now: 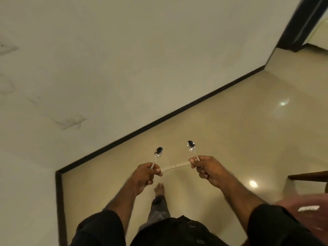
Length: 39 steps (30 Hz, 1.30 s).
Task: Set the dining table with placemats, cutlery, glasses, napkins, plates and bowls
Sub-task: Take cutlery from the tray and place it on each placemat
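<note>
My left hand (145, 174) grips the handle of a shiny metal spoon (158, 153), bowl pointing up and away. My right hand (206, 168) grips a second spoon (191, 146) the same way. A pale flat strip (175, 166), perhaps another piece of cutlery, stretches between the two hands, pinched at both ends. Both hands are held out in front of me over the floor, at about the same height.
A cream wall (106, 59) with a dark skirting (159, 119) runs diagonally on the left. Glossy beige floor (239, 121) spreads ahead. A dark door frame (298, 23) stands far right. A wooden furniture edge (308, 176) and a reddish blurred surface (305, 206) are at lower right. My foot (159, 189) is below.
</note>
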{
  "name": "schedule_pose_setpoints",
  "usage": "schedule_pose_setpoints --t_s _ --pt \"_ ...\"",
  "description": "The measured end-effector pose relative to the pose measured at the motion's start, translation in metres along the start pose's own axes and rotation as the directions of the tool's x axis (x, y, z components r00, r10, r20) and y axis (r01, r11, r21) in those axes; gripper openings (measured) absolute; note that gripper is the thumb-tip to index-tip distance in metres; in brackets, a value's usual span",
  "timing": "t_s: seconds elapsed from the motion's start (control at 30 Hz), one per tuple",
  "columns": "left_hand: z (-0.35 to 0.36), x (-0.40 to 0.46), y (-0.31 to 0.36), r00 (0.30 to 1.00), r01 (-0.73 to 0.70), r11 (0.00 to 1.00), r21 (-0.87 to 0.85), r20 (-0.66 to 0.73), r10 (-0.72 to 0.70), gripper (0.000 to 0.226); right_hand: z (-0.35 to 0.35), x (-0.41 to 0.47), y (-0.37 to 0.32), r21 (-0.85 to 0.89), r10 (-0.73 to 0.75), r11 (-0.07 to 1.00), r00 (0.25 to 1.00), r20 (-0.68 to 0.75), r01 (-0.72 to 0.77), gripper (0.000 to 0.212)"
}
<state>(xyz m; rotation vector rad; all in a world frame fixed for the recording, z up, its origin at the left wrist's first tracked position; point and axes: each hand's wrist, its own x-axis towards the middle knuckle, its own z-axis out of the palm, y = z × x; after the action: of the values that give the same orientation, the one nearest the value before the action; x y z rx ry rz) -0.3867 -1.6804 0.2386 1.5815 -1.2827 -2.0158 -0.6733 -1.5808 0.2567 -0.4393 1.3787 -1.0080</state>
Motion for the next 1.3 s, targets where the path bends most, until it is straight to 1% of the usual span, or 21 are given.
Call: schedule_pose_setpoints --t_s 0.13,0.23,0.3,0.33,0.4,0.47,0.5,0.53,0.6,0.7,0.77,0.83,0.9,0.93,0.97,1.0,1.07,1.13,1.2,1.3 --pt "0.023 0.112 0.076 0.985 -0.007 0.998 0.068 0.175 -0.005 0.018 -0.047 0.063 -0.046 0.252 -0.037 0.965 0.990 -0.134 0.070 0.022" --pt "0.054 0.183 0.135 0.949 0.015 0.991 0.135 0.310 -0.056 0.018 -0.077 0.094 -0.083 0.392 -0.056 0.909 0.973 -0.225 0.143 0.027" --pt "0.079 0.213 0.171 0.904 0.030 0.980 0.195 0.413 -0.109 0.014 -0.094 0.105 -0.103 0.450 -0.079 0.870 0.959 -0.272 0.200 0.029" --pt "0.098 0.230 0.190 0.871 0.043 0.971 0.235 0.467 -0.152 0.013 -0.105 0.110 -0.113 0.474 -0.087 0.850 0.950 -0.300 0.228 0.028" --pt "0.127 0.254 0.218 0.811 0.055 0.958 0.282 0.547 -0.208 0.013 -0.122 0.116 -0.126 0.505 -0.105 0.814 0.928 -0.358 0.287 0.021" --pt "0.171 0.290 0.247 0.743 0.043 0.938 0.344 0.616 -0.260 0.017 -0.155 0.126 -0.142 0.525 -0.119 0.761 0.877 -0.465 0.381 0.010" --pt "0.193 0.306 0.257 0.727 0.026 0.923 0.384 0.626 -0.281 0.020 -0.174 0.131 -0.148 0.521 -0.119 0.745 0.851 -0.511 0.417 0.009" --pt "0.215 0.322 0.267 0.727 0.003 0.904 0.427 0.620 -0.295 0.023 -0.194 0.138 -0.154 0.512 -0.111 0.738 0.827 -0.550 0.440 0.011" --pt "0.257 0.354 0.281 0.760 -0.022 0.878 0.478 0.579 -0.296 0.025 -0.239 0.153 -0.163 0.505 -0.062 0.737 0.789 -0.612 0.450 0.018" --pt "0.314 0.400 0.299 0.819 0.037 0.894 0.446 0.499 -0.283 0.025 -0.308 0.181 -0.177 0.544 0.080 0.724 0.732 -0.676 0.423 0.029" --pt "0.348 0.425 0.319 0.858 0.088 0.901 0.424 0.428 -0.285 0.023 -0.350 0.195 -0.187 0.586 0.184 0.712 0.703 -0.687 0.387 0.033" --pt "0.381 0.448 0.343 0.872 0.103 0.906 0.410 0.401 -0.280 0.023 -0.389 0.205 -0.201 0.621 0.241 0.701 0.703 -0.669 0.350 0.032" --pt "0.417 0.473 0.370 0.876 0.100 0.920 0.379 0.406 -0.262 0.021 -0.432 0.214 -0.220 0.647 0.243 0.692 0.741 -0.626 0.320 0.023" --pt "0.437 0.485 0.383 0.876 0.100 0.928 0.358 0.411 -0.253 0.020 -0.452 0.217 -0.232 0.653 0.237 0.695 0.761 -0.604 0.302 0.022" --pt "0.458 0.497 0.394 0.877 0.100 0.935 0.341 0.414 -0.244 0.019 -0.471 0.218 -0.245 0.640 0.225 0.715 0.774 -0.592 0.282 0.023" --pt "0.479 0.508 0.404 0.876 0.096 0.940 0.327 0.421 -0.236 0.018 -0.489 0.218 -0.258 0.598 0.200 0.757 0.779 -0.594 0.262 0.022" --pt "0.524 0.530 0.423 0.864 0.067 0.943 0.325 0.453 -0.218 0.018 -0.522 0.220 -0.281 0.446 0.140 0.872 0.770 -0.622 0.202 0.020" --pt "0.574 0.554 0.441 0.847 0.021 0.932 0.362 0.489 -0.208 0.018 -0.556 0.226 -0.300 0.278 0.091 0.952 0.746 -0.660 0.129 0.028" --pt "0.631 0.581 0.460 0.830 -0.027 0.916 0.401 0.520 -0.203 0.017 -0.595 0.237 -0.316 0.207 0.063 0.971 0.701 -0.711 0.123 0.034" --pt "0.723 0.626 0.485 0.789 -0.091 0.894 0.438 0.580 -0.204 0.021 -0.661 0.259 -0.338 0.147 0.020 0.977 0.622 -0.782 0.154 0.034"
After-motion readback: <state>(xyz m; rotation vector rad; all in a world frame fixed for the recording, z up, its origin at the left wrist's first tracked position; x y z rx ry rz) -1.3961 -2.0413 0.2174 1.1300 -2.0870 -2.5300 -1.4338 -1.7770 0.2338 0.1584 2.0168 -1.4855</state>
